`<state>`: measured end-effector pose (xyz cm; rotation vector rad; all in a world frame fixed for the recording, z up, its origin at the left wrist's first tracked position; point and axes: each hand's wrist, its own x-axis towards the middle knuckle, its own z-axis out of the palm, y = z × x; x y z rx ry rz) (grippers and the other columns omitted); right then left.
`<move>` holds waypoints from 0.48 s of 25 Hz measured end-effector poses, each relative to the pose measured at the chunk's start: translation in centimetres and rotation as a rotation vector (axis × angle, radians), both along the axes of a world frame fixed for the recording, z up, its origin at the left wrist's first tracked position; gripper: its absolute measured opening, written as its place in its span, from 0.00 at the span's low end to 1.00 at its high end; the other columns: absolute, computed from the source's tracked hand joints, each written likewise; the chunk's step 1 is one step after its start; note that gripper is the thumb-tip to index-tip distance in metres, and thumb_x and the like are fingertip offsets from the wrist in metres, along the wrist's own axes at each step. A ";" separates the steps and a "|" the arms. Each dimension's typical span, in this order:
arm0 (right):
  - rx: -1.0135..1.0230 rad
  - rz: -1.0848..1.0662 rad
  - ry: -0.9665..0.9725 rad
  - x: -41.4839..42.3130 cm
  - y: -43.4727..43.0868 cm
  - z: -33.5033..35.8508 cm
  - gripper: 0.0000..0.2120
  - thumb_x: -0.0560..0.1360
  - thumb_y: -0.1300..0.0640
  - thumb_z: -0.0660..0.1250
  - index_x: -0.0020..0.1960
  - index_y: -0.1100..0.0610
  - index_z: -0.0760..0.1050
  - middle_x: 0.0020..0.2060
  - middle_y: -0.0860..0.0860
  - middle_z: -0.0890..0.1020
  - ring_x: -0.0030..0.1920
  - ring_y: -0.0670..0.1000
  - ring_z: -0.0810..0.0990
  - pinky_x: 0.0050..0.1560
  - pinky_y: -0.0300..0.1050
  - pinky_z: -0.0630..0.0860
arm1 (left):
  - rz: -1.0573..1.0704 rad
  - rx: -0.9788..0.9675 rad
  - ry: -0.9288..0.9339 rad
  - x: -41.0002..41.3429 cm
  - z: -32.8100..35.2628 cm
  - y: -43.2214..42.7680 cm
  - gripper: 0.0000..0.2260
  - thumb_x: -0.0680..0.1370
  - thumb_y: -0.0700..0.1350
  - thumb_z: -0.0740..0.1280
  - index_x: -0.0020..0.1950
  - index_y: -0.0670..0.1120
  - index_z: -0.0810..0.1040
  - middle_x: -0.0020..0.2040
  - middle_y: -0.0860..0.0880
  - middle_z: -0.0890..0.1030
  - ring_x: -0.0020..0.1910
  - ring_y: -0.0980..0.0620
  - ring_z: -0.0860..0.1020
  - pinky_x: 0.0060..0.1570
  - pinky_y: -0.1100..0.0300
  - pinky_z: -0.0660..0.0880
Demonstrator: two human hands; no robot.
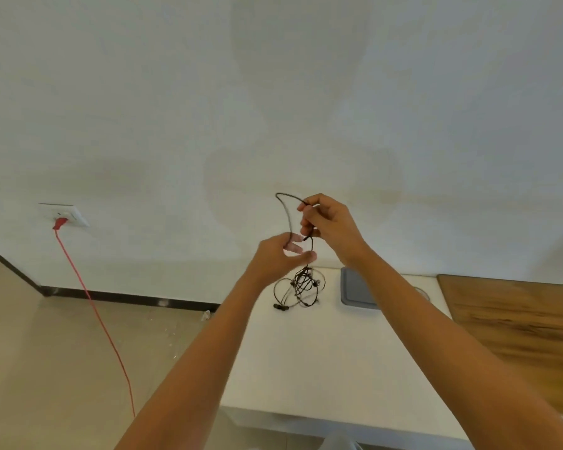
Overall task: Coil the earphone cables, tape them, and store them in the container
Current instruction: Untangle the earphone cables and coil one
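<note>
Hanging between two raised hands, a thin black earphone cable is held above the white tabletop. Its upper loop is pinched by the right hand, fingers curled; at seven o'clock from it, a lower stretch is pinched between thumb and fingers of the left hand. The tangled remainder is bunched at six o'clock, beside a grey rectangular plastic tray at its three o'clock.

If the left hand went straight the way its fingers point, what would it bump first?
Probably the earphone cable hanging from the right hand, very close ahead; depth is unclear.
</note>
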<state>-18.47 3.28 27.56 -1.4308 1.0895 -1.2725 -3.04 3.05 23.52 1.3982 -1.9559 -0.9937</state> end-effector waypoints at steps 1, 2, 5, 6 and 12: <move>-0.025 0.034 -0.004 0.3 0.0 0.6 0.06 0.79 0.63 0.62 0.50 0.62 0.78 0.35 0.55 0.80 0.37 0.52 0.80 0.43 0.43 0.80 | -0.028 -0.013 -0.027 -1.0 0.0 0.1 0.11 0.74 0.54 0.71 0.53 0.50 0.80 0.45 0.56 0.83 0.43 0.65 0.77 0.44 0.69 0.70; -0.049 0.049 -0.003 0.3 0.0 0.9 0.06 0.79 0.63 0.63 0.50 0.62 0.78 0.37 0.56 0.81 0.39 0.52 0.82 0.45 0.42 0.80 | -0.037 -0.037 -0.018 -1.8 0.1 0.3 0.07 0.76 0.49 0.68 0.49 0.48 0.81 0.43 0.55 0.83 0.42 0.61 0.79 0.44 0.65 0.71; -0.049 -0.018 0.071 -0.8 -0.4 -0.5 0.07 0.78 0.60 0.65 0.54 0.59 0.79 0.47 0.53 0.85 0.51 0.51 0.83 0.57 0.45 0.78 | 0.100 0.005 0.235 -3.0 0.5 0.1 0.12 0.79 0.39 0.61 0.39 0.40 0.80 0.35 0.49 0.82 0.33 0.56 0.78 0.41 0.60 0.76; 0.006 -0.015 0.121 -1.4 -0.4 -1.8 0.08 0.79 0.58 0.64 0.56 0.57 0.77 0.51 0.52 0.84 0.55 0.50 0.81 0.61 0.46 0.76 | 0.167 0.068 0.370 -3.1 0.6 -0.2 0.12 0.80 0.39 0.61 0.41 0.39 0.80 0.36 0.46 0.82 0.34 0.54 0.80 0.40 0.60 0.79; 0.304 0.186 0.174 -1.9 0.8 -11.1 0.09 0.79 0.58 0.64 0.55 0.61 0.78 0.52 0.54 0.84 0.53 0.49 0.82 0.58 0.43 0.76 | 0.266 0.210 0.695 -2.8 0.7 -3.1 0.10 0.82 0.41 0.60 0.45 0.42 0.78 0.39 0.47 0.81 0.36 0.51 0.84 0.37 0.61 0.81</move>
